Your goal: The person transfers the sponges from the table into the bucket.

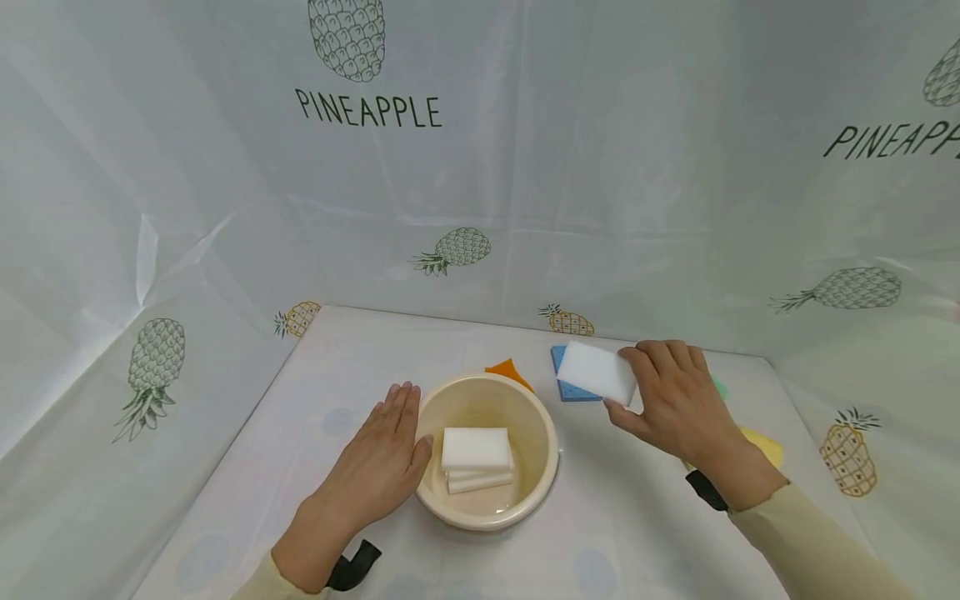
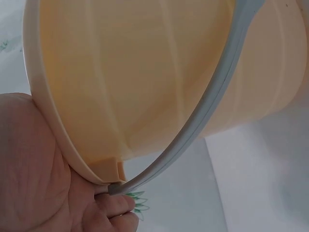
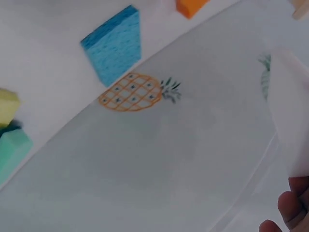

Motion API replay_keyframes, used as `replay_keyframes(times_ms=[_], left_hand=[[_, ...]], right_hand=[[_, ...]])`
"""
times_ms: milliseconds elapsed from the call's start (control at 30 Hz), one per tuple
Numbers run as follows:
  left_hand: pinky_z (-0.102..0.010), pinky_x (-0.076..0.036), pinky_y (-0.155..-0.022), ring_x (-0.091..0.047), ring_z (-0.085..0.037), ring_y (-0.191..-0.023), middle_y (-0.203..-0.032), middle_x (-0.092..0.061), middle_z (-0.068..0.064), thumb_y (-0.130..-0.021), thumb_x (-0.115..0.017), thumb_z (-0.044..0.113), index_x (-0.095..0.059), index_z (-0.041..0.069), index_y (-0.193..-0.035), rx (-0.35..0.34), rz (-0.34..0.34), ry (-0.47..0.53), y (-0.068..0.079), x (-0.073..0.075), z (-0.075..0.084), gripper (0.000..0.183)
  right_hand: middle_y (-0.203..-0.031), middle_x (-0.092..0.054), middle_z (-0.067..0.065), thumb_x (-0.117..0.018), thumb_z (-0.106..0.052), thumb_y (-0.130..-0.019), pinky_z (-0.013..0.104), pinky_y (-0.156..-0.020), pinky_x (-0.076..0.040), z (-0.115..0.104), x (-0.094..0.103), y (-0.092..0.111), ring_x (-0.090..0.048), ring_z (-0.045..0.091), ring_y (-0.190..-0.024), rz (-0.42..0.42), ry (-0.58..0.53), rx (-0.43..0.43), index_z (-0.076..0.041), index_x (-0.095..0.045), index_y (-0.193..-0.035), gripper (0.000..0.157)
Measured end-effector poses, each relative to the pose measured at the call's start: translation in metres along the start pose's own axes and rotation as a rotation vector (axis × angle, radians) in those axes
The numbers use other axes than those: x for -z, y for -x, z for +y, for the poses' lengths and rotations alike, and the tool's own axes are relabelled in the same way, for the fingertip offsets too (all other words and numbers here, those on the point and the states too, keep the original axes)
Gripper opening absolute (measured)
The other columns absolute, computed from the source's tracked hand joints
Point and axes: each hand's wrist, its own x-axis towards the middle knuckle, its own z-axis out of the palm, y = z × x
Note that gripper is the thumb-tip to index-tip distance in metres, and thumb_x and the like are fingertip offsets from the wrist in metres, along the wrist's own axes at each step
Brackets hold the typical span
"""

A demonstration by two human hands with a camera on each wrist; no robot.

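My left hand (image 1: 378, 462) lies with its fingers straight along the left rim of a cream bucket (image 1: 534, 446). In the left wrist view, the palm touches the rim beside the joint of the bucket's grey handle (image 2: 205, 108). Inside the bucket sits a small stack of white sponges (image 1: 476, 450). Right of the bucket, my right hand (image 1: 675, 408) pinches a white rectangular sponge (image 1: 596, 372) between thumb and fingers. This sponge overlaps a blue sponge (image 1: 576, 393) in the head view; in the right wrist view it appears held apart from it.
Behind the bucket, an orange piece (image 1: 511, 372) shows partly past the rim. A yellow sponge (image 1: 765, 447) and a green one (image 1: 720, 387) are partly hidden by my right hand and forearm. White pineapple-print sheeting (image 1: 600, 167) rises behind the table (image 1: 622, 517) and at its sides.
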Motion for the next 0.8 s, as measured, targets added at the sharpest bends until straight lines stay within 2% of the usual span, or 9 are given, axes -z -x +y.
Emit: replay_keyframes(times_ms=[167, 333, 433, 567, 667, 800], left_hand=[[-0.057, -0.030, -0.128, -0.024, -0.040, -0.160, -0.168, -0.031, -0.029, -0.111, -0.049, 0.032, -0.031, -0.012, -0.160, -0.005, 0.002, 0.004, 0.000, 0.000, 0.000, 0.068], [-0.057, -0.029, -0.128, -0.023, -0.040, -0.160, -0.168, -0.030, -0.029, -0.111, -0.049, 0.032, -0.031, -0.012, -0.160, -0.005, 0.002, 0.012, 0.000, 0.001, 0.000, 0.068], [-0.057, -0.030, -0.128, -0.025, -0.040, -0.160, -0.167, -0.032, -0.030, -0.111, -0.050, 0.032, -0.032, -0.012, -0.159, -0.011, 0.011, 0.008, 0.001, 0.001, 0.000, 0.068], [-0.057, -0.031, -0.127, -0.026, -0.041, -0.159, -0.166, -0.033, -0.030, -0.110, -0.051, 0.031, -0.033, -0.012, -0.159, -0.012, 0.020, 0.010, 0.000, 0.001, 0.000, 0.068], [-0.057, -0.031, -0.127, -0.026, -0.041, -0.159, -0.166, -0.033, -0.030, -0.110, -0.051, 0.031, -0.033, -0.012, -0.159, -0.010, 0.018, 0.016, 0.000, 0.001, 0.000, 0.068], [-0.057, -0.030, -0.128, -0.026, -0.041, -0.159, -0.167, -0.033, -0.030, -0.110, -0.051, 0.031, -0.032, -0.012, -0.159, -0.011, 0.011, 0.012, 0.000, 0.000, -0.001, 0.068]], right_hand=[[-0.109, -0.062, 0.021, -0.046, -0.060, -0.097, 0.051, -0.076, -0.041, -0.023, -0.005, -0.019, -0.053, 0.041, -0.096, -0.002, -0.129, -0.024, 0.004, -0.062, -0.120, 0.070], [-0.113, -0.064, 0.016, -0.064, -0.047, -0.090, 0.046, -0.079, -0.040, -0.055, -0.013, -0.036, -0.053, 0.035, -0.099, -0.022, -0.272, -0.017, 0.001, -0.064, -0.122, 0.058], [-0.114, -0.065, 0.010, -0.071, -0.044, -0.087, 0.044, -0.084, -0.041, -0.074, -0.019, -0.042, -0.054, 0.030, -0.103, -0.083, -0.323, -0.005, -0.003, -0.066, -0.121, 0.053], [-0.118, -0.066, 0.006, -0.073, -0.050, -0.089, 0.043, -0.089, -0.041, -0.093, -0.025, -0.047, -0.054, 0.026, -0.108, -0.208, -0.344, 0.003, -0.008, -0.067, -0.123, 0.054], [-0.122, -0.067, 0.004, -0.072, -0.055, -0.090, 0.042, -0.090, -0.041, -0.102, -0.029, -0.049, -0.053, 0.024, -0.111, -0.298, -0.331, 0.011, -0.010, -0.068, -0.127, 0.058], [-0.125, -0.068, 0.003, -0.071, -0.056, -0.091, 0.042, -0.091, -0.041, -0.109, -0.033, -0.050, -0.053, 0.024, -0.114, -0.363, -0.323, 0.015, -0.011, -0.068, -0.129, 0.059]])
